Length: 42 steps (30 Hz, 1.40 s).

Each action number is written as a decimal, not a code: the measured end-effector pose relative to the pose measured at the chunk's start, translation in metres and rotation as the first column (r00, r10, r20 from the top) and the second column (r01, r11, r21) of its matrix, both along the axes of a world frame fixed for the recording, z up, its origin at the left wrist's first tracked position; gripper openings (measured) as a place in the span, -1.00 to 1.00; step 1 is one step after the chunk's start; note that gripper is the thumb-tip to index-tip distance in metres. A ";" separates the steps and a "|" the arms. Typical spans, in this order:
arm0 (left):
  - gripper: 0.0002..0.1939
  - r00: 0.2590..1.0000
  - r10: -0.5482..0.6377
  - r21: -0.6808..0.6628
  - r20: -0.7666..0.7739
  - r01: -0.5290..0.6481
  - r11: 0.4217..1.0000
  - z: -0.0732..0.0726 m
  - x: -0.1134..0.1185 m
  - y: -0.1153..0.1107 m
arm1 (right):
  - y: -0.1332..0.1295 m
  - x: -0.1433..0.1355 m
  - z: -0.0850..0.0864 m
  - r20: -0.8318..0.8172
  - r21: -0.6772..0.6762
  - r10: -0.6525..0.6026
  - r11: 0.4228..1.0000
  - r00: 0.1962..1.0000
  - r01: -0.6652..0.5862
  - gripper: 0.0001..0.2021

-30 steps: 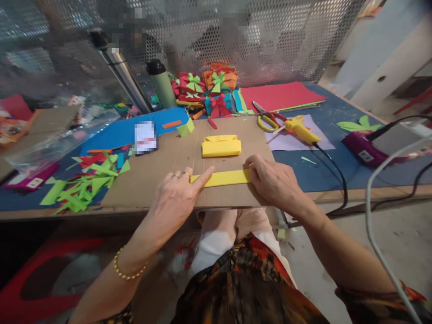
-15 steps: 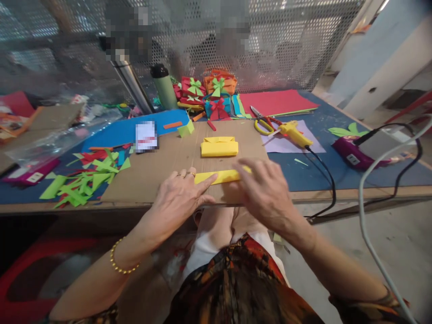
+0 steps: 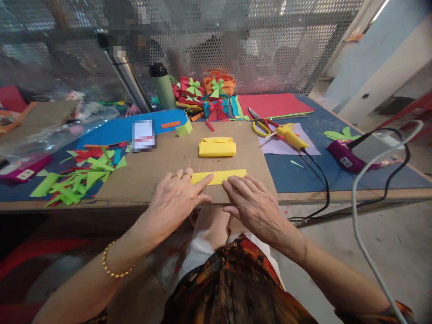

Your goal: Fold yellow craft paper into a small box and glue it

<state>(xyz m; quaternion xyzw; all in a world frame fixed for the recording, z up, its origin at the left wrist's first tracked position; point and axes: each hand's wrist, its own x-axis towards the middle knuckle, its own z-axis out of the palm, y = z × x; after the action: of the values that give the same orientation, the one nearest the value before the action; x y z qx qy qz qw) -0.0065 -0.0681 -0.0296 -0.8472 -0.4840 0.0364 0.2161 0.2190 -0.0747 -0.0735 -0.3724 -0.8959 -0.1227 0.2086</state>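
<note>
A yellow paper strip [image 3: 221,176] lies flat on the brown cardboard [image 3: 168,157] near the table's front edge. My left hand [image 3: 175,193] rests on its left end, index finger stretched over the paper and thumb apart below. My right hand [image 3: 251,198] lies along the strip's lower right edge, palm down, fingers extended, thumb apart. Just beyond the strip sits a folded yellow paper piece [image 3: 217,148], untouched by either hand.
Green and red paper scraps [image 3: 81,177] are heaped at left. A yellow glue gun [image 3: 292,136] with a black cord and scissors [image 3: 260,125] lie at right. A green bottle [image 3: 162,85] stands behind, beside decorated paper pieces [image 3: 216,92] and red sheets [image 3: 276,104].
My right hand has come down and left onto the strip's lower edge, uncovering its right end. My left hand stays on the left end. The camera view has shifted slightly.
</note>
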 end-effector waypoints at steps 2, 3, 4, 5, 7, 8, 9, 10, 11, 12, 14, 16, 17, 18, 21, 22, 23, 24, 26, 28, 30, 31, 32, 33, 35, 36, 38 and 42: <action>-0.44 1.000 0.011 -0.003 0.001 -0.010 1.000 0.001 0.001 -0.001 | -0.002 0.011 0.000 0.007 0.023 -0.018 1.000 1.000 0.018 -0.46; -0.44 1.000 0.016 -0.004 0.002 -0.016 1.000 0.001 0.002 -0.002 | -0.003 0.018 0.000 0.013 0.037 -0.036 0.999 0.999 0.035 -0.48; -0.44 1.000 0.020 -0.004 0.006 -0.019 1.000 0.001 0.002 -0.002 | -0.004 0.024 -0.001 0.020 0.054 -0.061 0.997 0.998 0.060 -0.50; -0.43 1.000 0.017 -0.002 0.011 -0.017 1.000 0.000 0.002 -0.002 | -0.005 0.030 -0.001 0.027 0.068 -0.089 0.994 0.996 0.087 -0.53; -0.43 1.000 0.002 0.010 0.025 -0.002 1.000 -0.001 0.002 -0.003 | -0.008 0.041 0.000 0.041 0.097 -0.131 0.987 0.991 0.126 -0.58; -0.43 0.999 -0.007 0.016 0.033 0.007 1.000 -0.002 0.002 -0.003 | -0.010 0.045 0.002 0.035 0.116 -0.154 0.982 0.988 0.149 -0.62; -0.44 0.999 -0.013 0.021 0.041 0.013 1.000 -0.002 0.002 -0.003 | -0.011 0.046 0.005 0.014 0.143 -0.177 0.974 0.984 0.173 -0.66; -0.45 0.999 -0.015 0.025 0.049 0.014 1.000 -0.003 0.002 -0.003 | -0.012 0.045 0.009 -0.020 0.168 -0.197 0.966 0.980 0.198 -0.68; -0.46 0.998 -0.012 0.025 0.055 0.011 1.000 -0.004 0.002 -0.003 | -0.013 0.042 0.012 -0.060 0.184 -0.201 0.960 0.978 0.209 -0.70; -0.46 0.998 -0.006 0.019 0.059 0.005 1.000 -0.004 0.002 -0.003 | -0.012 0.037 0.015 -0.092 0.192 -0.180 0.962 0.979 0.195 -0.70; -0.46 0.998 0.005 0.004 0.066 -0.005 1.000 -0.004 0.003 -0.003 | -0.008 0.021 0.016 -0.099 0.165 -0.047 0.984 0.994 0.063 -0.60; -0.43 0.996 0.017 -0.015 0.082 -0.016 1.000 -0.004 0.004 -0.003 | -0.001 0.005 0.010 -0.030 0.124 0.126 0.985 0.992 -0.122 -0.50; -0.43 0.995 0.024 -0.025 0.097 -0.021 0.999 -0.004 0.005 -0.004 | 0.003 -0.001 0.005 -0.006 0.090 0.158 0.983 0.987 -0.157 -0.44; -0.43 0.993 0.030 -0.036 0.114 -0.026 0.999 -0.004 0.005 -0.004 | 0.006 -0.006 0.000 0.003 0.068 0.170 0.983 0.985 -0.170 -0.39; -0.44 0.985 0.059 -0.062 0.162 -0.049 0.997 -0.004 0.007 -0.009 | 0.012 -0.010 -0.015 -0.008 0.008 0.153 0.988 0.988 -0.153 -0.35; -0.44 0.981 0.081 -0.068 0.176 -0.070 0.995 -0.005 0.008 -0.011 | 0.013 -0.010 -0.017 -0.014 -0.005 0.150 0.989 0.989 -0.150 -0.36; -0.44 0.976 0.110 -0.068 0.189 -0.098 0.993 -0.006 0.009 -0.014 | 0.014 -0.009 -0.018 -0.018 -0.013 0.150 0.989 0.989 -0.150 -0.37; -0.44 0.970 0.138 -0.057 0.200 -0.129 0.990 -0.008 0.011 -0.017 | 0.014 -0.008 -0.018 -0.021 -0.013 0.152 0.988 0.988 -0.152 -0.37; -0.42 0.962 0.154 0.010 0.225 -0.160 0.987 -0.013 0.014 -0.022 | 0.013 -0.008 -0.016 -0.018 0.001 0.152 0.988 0.988 -0.152 -0.39; -0.40 0.967 0.087 0.092 0.240 -0.112 0.989 -0.019 0.018 -0.026 | 0.012 -0.009 -0.014 -0.010 0.004 0.146 0.989 0.989 -0.146 -0.43; -0.39 0.972 -0.020 0.110 0.234 -0.006 0.994 -0.024 0.022 -0.028 | 0.011 -0.010 -0.013 -0.008 -0.003 0.136 0.991 0.991 -0.136 -0.48; -0.39 0.971 -0.064 0.092 0.232 0.043 0.995 -0.026 0.023 -0.028 | 0.011 -0.010 -0.013 -0.011 -0.005 0.134 0.991 0.991 -0.134 -0.49; -0.38 0.968 -0.092 0.068 0.234 0.078 0.995 -0.028 0.024 -0.028 | 0.011 -0.010 -0.014 -0.015 -0.007 0.137 0.991 0.990 -0.137 -0.50; -0.36 0.965 -0.100 0.046 0.242 0.091 0.995 -0.029 0.025 -0.028 | 0.012 -0.009 -0.014 -0.020 -0.008 0.141 0.990 0.990 -0.142 -0.49; -0.33 0.959 -0.085 0.031 0.271 0.079 0.996 -0.032 0.024 -0.027 | 0.012 -0.008 -0.016 -0.025 -0.007 0.152 0.988 0.988 -0.152 -0.46; -0.31 0.956 -0.076 0.037 0.284 0.069 0.997 -0.033 0.023 -0.027 | 0.012 -0.008 -0.017 -0.026 -0.005 0.157 0.988 0.987 -0.158 -0.45; -0.29 0.950 -0.070 0.066 0.305 0.053 0.996 -0.035 0.018 -0.028 | 0.012 -0.007 -0.017 -0.027 0.012 0.162 0.987 0.986 -0.161 -0.45; -0.31 0.934 -0.040 0.136 0.354 -0.009 0.991 -0.038 0.001 -0.032 | 0.012 -0.007 -0.017 0.007 0.066 0.159 0.985 0.987 -0.159 -0.47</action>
<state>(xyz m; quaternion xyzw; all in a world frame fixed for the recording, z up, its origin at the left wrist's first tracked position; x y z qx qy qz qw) -0.0056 -0.1002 -0.0680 -0.8269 -0.5098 -0.1519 0.1822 0.2124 -0.0624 -0.0906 -0.2924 -0.9185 -0.1356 0.2290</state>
